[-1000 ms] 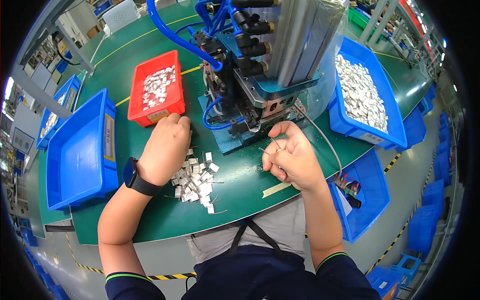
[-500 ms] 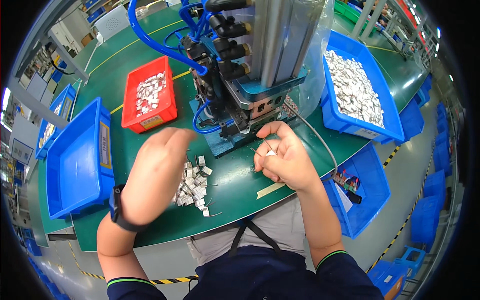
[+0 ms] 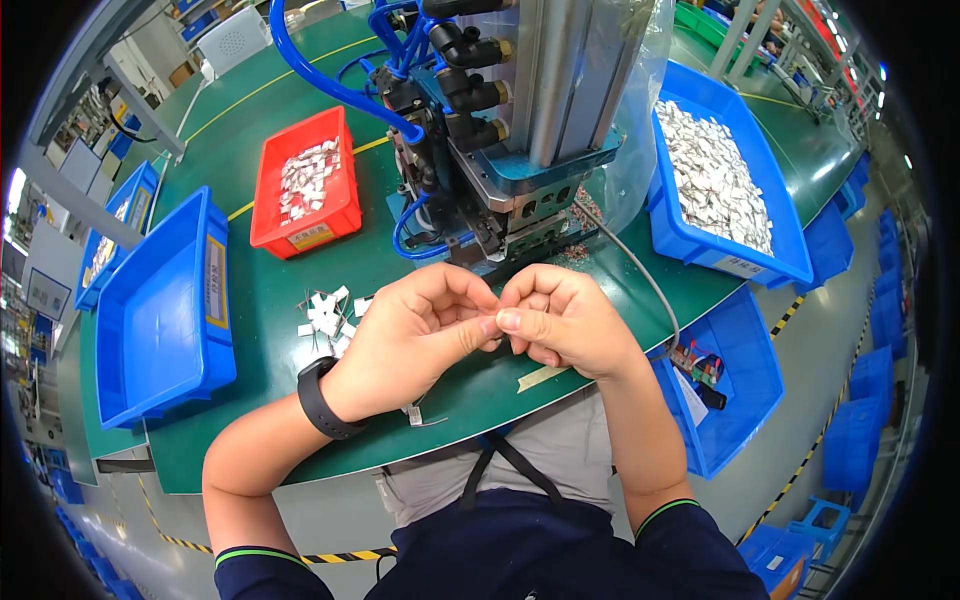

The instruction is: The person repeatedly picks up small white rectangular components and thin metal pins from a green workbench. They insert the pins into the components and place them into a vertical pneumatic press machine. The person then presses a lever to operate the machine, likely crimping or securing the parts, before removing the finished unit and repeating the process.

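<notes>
My left hand [image 3: 425, 325] and my right hand [image 3: 570, 322] meet at the fingertips just in front of the machine [image 3: 520, 215]. Both are closed in a pinch, thumbs against index fingers. The small white part with wire leads that showed in my right hand a moment ago is now hidden by the fingers. What the left fingertips grip is also out of sight. Beside my left wrist lies a loose pile of small white parts with wires [image 3: 326, 315], partly covered by that hand. One more such part [image 3: 415, 415] lies near the table's front edge.
A red bin [image 3: 340, 222] with white parts stands beyond the pile. At the left is a bare-bottomed blue bin [image 3: 160, 330]. A heaped blue bin [image 3: 715, 255] stands far right. Below the table edge hangs a blue tray [image 3: 735, 400] with small items. A grey cable [image 3: 655, 290] curves past my right hand.
My left hand has moved from over the pile rightward to meet my right hand. The right hand's fingers have closed further, hiding the white part. The view has shifted slightly.
</notes>
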Motion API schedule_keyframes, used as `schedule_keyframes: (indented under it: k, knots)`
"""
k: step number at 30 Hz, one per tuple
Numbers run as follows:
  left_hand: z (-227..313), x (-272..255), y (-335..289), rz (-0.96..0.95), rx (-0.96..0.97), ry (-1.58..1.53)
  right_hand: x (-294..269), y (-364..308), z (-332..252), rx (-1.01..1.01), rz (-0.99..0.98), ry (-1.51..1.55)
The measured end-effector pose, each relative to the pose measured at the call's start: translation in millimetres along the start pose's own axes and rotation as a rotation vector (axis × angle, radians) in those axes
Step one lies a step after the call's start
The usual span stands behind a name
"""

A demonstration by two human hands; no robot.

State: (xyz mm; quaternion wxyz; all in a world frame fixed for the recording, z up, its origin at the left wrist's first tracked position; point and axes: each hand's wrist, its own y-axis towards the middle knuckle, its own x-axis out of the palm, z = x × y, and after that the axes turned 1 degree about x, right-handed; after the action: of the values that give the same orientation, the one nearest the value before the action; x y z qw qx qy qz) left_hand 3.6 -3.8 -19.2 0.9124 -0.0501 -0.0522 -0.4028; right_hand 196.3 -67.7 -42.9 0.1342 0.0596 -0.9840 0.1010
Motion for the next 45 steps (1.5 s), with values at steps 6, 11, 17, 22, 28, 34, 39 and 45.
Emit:
schedule_keyframes:
  k: [6, 11, 17, 22, 28, 34, 39, 45]
  knots:
    - [-5, 1, 0, 0.054, 0.068, 0.022, -3, -1, 2, 0.002, -0.017, 0.005]
    - [-9, -1, 1, 0.140, 0.136, 0.006, -2, -1, 4, 0.043, -0.064, 0.002]
    - [-9, 11, -17, 0.102, 0.209, 0.165, -11, -7, -3, -0.026, 0.102, 0.173]
    - [-9, 25, -29, -0.257, 0.178, 0.612, -11, -1, -11, -0.133, 0.299, 0.198]
    - [-25, 17, -26, -0.339, 0.271, 0.701, -15, 9, -18, -0.114, 0.348, 0.186]
    - [-28, 17, -25, -0.337, 0.300, 0.708, -14, 15, -19, -0.100, 0.381, 0.181]
    - [-27, 17, -25, -0.339, 0.286, 0.704, -14, 17, -18, -0.101, 0.374, 0.195]
    - [-28, 17, -25, -0.341, 0.285, 0.699, -14, 17, -18, -0.104, 0.362, 0.211]
